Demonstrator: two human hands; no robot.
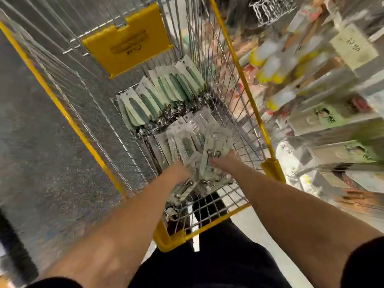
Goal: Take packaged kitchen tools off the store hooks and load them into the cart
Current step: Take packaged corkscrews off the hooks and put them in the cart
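Observation:
A wire cart with a yellow frame (247,65) fills the middle of the blurred head view. Inside it lie several rows of carded kitchen tools with green handles (166,90), overlapping like tiles. Both my arms reach down into the near end of the cart. My left hand (178,170) and my right hand (223,161) are together closed around a bundle of packaged tools (207,163), held low over a nearer pile of packs (187,134). My fingers are mostly hidden by the packs.
Store shelving with hanging packaged goods (324,96) runs along the right, close to the cart's side. A yellow plastic flap (126,40) hangs at the cart's far end. Speckled grey floor (41,142) lies on the left. My dark trousers (218,256) show below.

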